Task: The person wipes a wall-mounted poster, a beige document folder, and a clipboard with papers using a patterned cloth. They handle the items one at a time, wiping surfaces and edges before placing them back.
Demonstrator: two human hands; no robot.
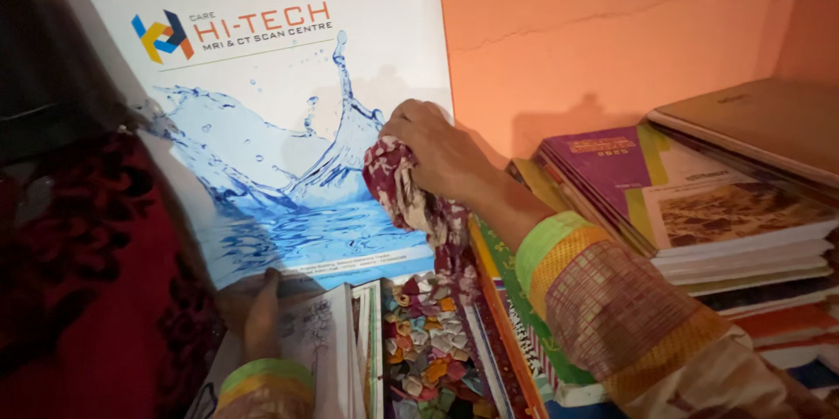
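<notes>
Head view: we are wiping the big white glossy folder with a blue water splash (288, 122) using a soft red-and-white patterned cloth (411, 196).
Our right hand (437, 148) is bunching the limp, light cloth; our left hand (258, 310) is seemingly pinching the slippery, flexible folder's bottom edge.

Large flat white envelope (262, 122) with blue water-splash picture and orange-blue emblem, upright against the orange wall, left of stacked books, lower edge behind notebooks

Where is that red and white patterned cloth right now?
The red and white patterned cloth is mid-frame, bunched in the right hand, pressed against the large white folder with the blue water splash.
</notes>
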